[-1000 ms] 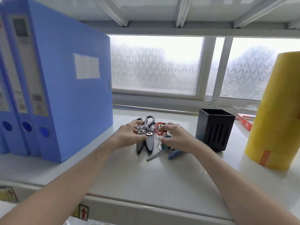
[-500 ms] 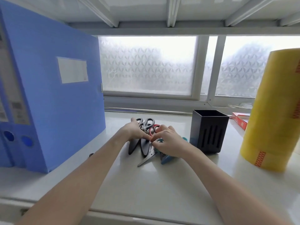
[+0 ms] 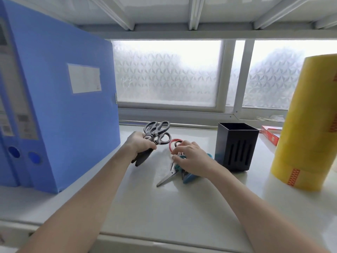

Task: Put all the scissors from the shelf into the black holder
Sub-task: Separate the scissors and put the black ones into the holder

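My left hand grips two grey-handled scissors by their sheathed blades and holds them lifted off the white shelf, handles up. My right hand rests on the scissors still lying on the shelf: a red-handled pair, a teal-handled pair with bare blades and a blue-sheathed pair. Its fingers curl over the handles; its grasp is unclear. The black slotted holder stands upright just right of my right hand and looks empty.
Tall blue file boxes stand at the left. A big yellow tape roll stands at the right, with a red box behind it. A frosted window runs along the back; a shelf is overhead.
My left hand has closed on the two grey-handled scissors and lifted them off the shelf. My right hand stays on the remaining pile.
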